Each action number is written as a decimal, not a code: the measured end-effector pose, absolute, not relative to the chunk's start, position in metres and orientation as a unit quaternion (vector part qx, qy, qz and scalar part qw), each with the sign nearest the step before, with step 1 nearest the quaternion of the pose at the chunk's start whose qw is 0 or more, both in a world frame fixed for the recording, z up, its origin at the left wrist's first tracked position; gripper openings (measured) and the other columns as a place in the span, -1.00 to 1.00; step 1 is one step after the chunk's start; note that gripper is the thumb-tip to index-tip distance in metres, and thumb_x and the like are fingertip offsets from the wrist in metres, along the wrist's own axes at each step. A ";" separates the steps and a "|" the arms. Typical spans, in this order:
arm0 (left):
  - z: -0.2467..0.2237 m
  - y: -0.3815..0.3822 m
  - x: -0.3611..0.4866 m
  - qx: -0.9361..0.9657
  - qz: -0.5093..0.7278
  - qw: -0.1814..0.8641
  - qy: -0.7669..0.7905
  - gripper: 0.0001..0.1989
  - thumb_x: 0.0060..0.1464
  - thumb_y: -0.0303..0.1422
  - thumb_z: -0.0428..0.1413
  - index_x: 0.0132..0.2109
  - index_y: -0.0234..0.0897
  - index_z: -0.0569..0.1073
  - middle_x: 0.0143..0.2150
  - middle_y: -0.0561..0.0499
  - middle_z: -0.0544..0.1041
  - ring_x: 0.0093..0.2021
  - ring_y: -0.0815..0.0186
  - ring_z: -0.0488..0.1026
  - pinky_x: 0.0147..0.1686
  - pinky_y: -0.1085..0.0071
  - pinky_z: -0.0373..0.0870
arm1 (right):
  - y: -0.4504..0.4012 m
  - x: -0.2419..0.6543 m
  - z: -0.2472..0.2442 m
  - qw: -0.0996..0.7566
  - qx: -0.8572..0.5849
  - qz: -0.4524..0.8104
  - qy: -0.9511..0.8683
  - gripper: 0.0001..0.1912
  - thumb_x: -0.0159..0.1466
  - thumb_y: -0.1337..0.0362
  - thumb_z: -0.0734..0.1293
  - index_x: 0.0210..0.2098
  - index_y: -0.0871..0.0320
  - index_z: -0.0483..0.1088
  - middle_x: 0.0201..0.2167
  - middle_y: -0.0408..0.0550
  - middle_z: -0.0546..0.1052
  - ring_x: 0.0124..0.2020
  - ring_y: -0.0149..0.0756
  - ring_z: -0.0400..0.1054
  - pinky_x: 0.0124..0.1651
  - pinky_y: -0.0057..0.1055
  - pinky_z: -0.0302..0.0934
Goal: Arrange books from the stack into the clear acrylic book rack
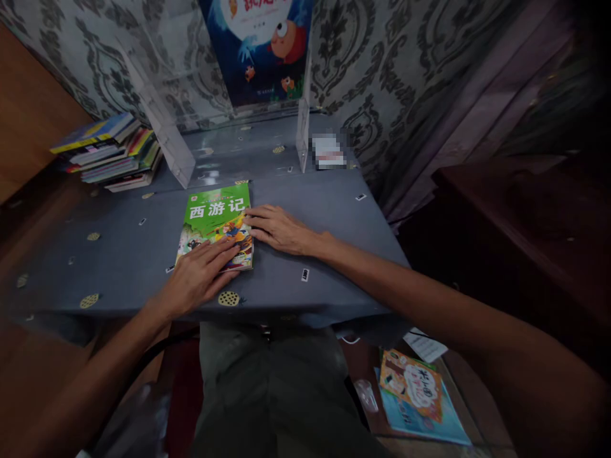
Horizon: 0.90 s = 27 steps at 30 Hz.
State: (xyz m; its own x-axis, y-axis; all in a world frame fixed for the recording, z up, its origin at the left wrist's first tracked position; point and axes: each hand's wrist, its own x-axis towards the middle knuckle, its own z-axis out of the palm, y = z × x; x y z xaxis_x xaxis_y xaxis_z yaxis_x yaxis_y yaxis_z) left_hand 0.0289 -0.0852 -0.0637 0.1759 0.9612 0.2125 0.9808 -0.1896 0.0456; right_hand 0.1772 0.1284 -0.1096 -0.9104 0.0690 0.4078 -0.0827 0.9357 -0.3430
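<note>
A green-covered book (210, 215) with large white characters and a cartoon figure lies closed on the cloth-covered table (324, 210). My left hand (198, 273) rests flat across the lower part of its cover, fingers stretched out to the right. Touching the book's right edge is my right hand (279, 228), its fingers extended and the fingertips over the margin of the cover. Part of the cover picture is hidden under the left hand.
Behind the book stands a clear acrylic rack (165, 130) holding a blue picture book (267, 63). A stack of books (119, 156) sits at the back left. A blurred-out white item (329, 151) lies right of the rack. More books (417, 394) are on the floor, lower right.
</note>
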 end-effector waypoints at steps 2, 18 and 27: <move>-0.063 -0.083 0.031 -0.760 -0.113 0.059 -0.637 -0.59 0.38 -0.16 -0.06 0.21 -0.22 0.43 0.26 -0.16 0.47 0.20 0.12 0.48 0.20 0.07 0.42 | 0.133 0.175 -0.109 0.217 0.009 0.203 -0.955 -0.61 0.51 0.19 0.12 0.12 0.21 0.46 0.24 0.14 0.40 0.21 -0.09 0.25 0.27 -0.02 0.13; -0.053 -0.081 0.036 -0.759 -0.128 0.031 -0.638 -0.59 0.41 -0.22 -0.12 0.22 -0.19 0.45 0.26 -0.10 0.47 0.24 0.14 0.44 0.19 0.10 0.46 | 0.124 0.192 -0.101 0.264 0.096 0.397 -0.874 -0.70 0.45 0.21 0.23 -0.16 0.17 0.58 -0.15 -0.02 0.64 -0.01 -0.27 0.43 0.15 -0.21 0.24; -0.055 -0.081 0.030 -0.764 -0.139 0.023 -0.630 -0.58 0.41 -0.26 -0.14 0.27 -0.16 0.41 0.26 -0.06 0.47 0.22 0.13 0.45 0.15 0.10 0.48 | 0.121 0.192 -0.100 0.281 0.104 0.415 -0.859 -0.71 0.44 0.21 0.23 -0.22 0.18 0.57 -0.22 -0.04 0.65 -0.10 -0.30 0.45 0.10 -0.24 0.27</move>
